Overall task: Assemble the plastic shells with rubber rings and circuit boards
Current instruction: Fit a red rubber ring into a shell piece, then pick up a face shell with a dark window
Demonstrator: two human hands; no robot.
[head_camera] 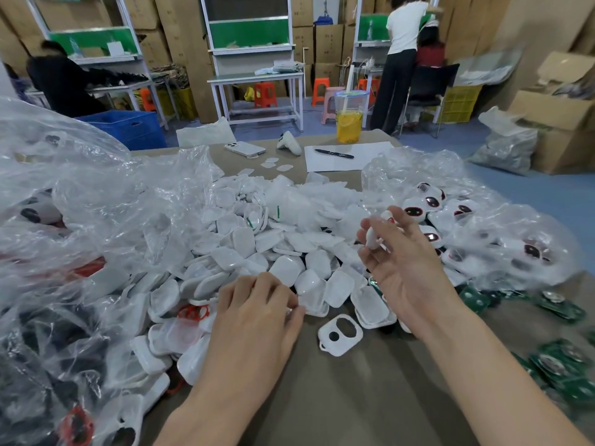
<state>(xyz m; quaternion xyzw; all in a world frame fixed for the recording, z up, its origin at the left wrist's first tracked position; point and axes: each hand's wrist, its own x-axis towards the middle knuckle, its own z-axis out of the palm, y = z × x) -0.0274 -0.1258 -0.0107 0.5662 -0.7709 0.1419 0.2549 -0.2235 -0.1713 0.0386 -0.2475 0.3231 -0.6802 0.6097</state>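
Right hand (405, 262) grip holds one white shell (373, 238), centre right. Left hand (254, 317) rests on the shell pile (244, 239), centre; grip cannot be told. Clear bag (418, 165) at right contains dark-windowed shells (413, 211).

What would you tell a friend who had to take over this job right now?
Right hand holds one white shell, lifted off the table.
Left hand touches the shell pile; its grip is unclear.
A red ring lies beside the left hand, and the green boards are on the right.
Done: pieces with dark windows in the right bag look assembled.
Left: the big pile.
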